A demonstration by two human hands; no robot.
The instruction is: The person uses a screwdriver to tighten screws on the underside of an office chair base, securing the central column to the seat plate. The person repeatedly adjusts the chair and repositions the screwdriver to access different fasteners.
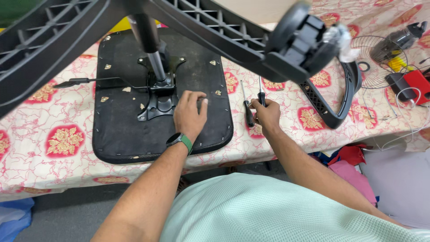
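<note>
An upturned black office-chair seat (pixel 121 130) lies on the table with its metal mechanism plate (pixel 157 99) and gas-lift column (pixel 148 45) sticking up. The black star base (pixel 215 27) with a castor wheel (pixel 300 36) looms close to the camera. My left hand (pixel 190 112) rests flat on the seat's underside, just right of the plate. My right hand (pixel 267 112) closes its fingers on the black handle of a screwdriver (pixel 260 92) lying on the cloth. A second screwdriver (pixel 247 110) lies right beside it.
The table wears a cream cloth with red flower patches (pixel 62 141). A black armrest (pixel 340 103) lies at the right. Beyond it sit a wire fan grille (pixel 374 60), a fan motor (pixel 401 40) and a red box with a white cable (pixel 414 87). Coloured cloth (pixel 354 166) lies on the floor.
</note>
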